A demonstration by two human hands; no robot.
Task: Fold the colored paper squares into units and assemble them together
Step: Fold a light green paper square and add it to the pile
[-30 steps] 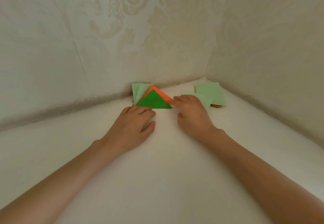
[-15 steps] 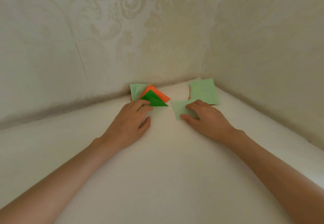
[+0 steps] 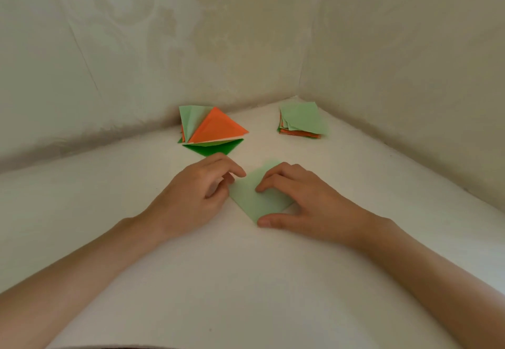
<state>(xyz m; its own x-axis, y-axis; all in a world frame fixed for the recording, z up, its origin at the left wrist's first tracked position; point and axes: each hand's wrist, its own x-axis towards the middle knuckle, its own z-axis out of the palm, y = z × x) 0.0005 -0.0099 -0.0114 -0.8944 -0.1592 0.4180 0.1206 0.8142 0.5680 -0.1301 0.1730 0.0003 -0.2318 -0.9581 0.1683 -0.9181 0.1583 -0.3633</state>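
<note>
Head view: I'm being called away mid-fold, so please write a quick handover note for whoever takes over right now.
Left hand: fingers curled at the left corner of the pale green sheet; I cannot confirm a pinch.
Right hand: fingertips press the sheet flat, thumb at its near corner.
The sheet lies unfolded, one corner toward you, on the white table.
Done: folded units in orange, dark green and pale green are piled by the back wall.
Left: fold this sheet, then the stack of squares in the far corner, then assemble all units.
</note>
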